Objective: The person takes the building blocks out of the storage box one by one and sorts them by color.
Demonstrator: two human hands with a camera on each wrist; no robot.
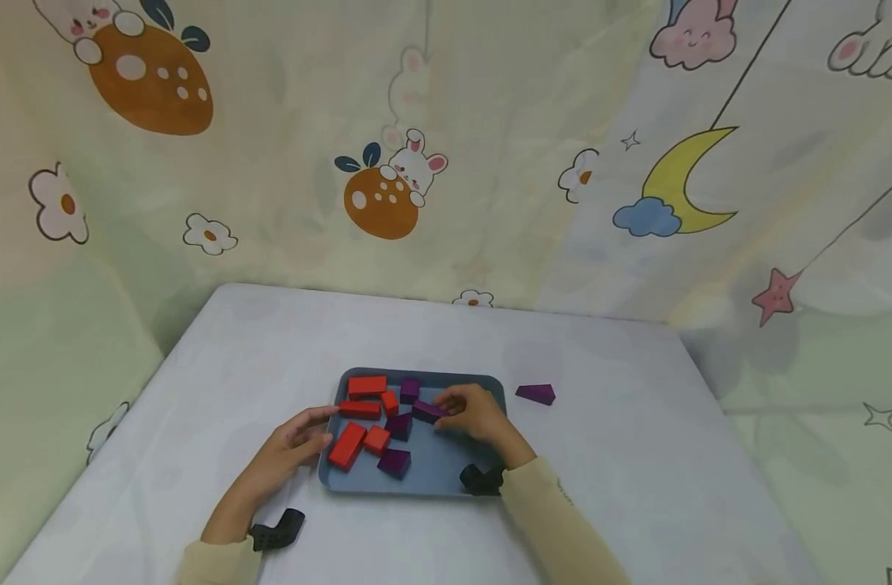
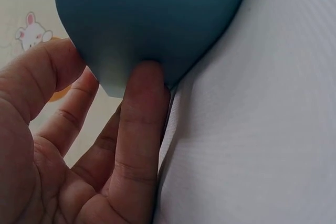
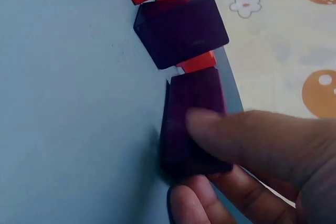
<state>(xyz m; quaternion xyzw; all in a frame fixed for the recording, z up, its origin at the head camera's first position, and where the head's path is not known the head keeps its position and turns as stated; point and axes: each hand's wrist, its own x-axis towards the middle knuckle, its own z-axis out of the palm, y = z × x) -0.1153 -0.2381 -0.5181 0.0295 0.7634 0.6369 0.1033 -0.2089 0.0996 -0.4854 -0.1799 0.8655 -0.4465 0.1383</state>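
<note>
Two hands are working at the blue tray (image 1: pixel 446 475) on our desk (image 1: pixel 636 455). We are pinching a purple block (image 3: pixel 191 124) with our right hand (image 1: pixel 475 413): in the right wrist view the thumb is lying across its top and a finger is curling up from below, so this grip is grasping the block. It is sitting on the tray floor near the far rim, just beside another purple block (image 3: pixel 181 30) with a sliver of red showing between them.

Our left hand (image 1: pixel 292 447) is resting against the tray's left edge, fingers fairly straight; the left wrist view shows fingertips (image 2: pixel 144 85) touching the rounded corner (image 2: pixel 152 19), steadying it rather than clenching anything.

Several red blocks (image 1: pixel 347 445) are lying on the tray's left half, and one purple wedge (image 1: pixel 536 394) is lying on the desk, apart from the tray's far right corner.

To do this well, we judge, we should be keeping the left fingers pressed to the rim so the tray is not sliding, and lifting the pinched block straight up, since its neighbours are lying close enough to be nudged.
</note>
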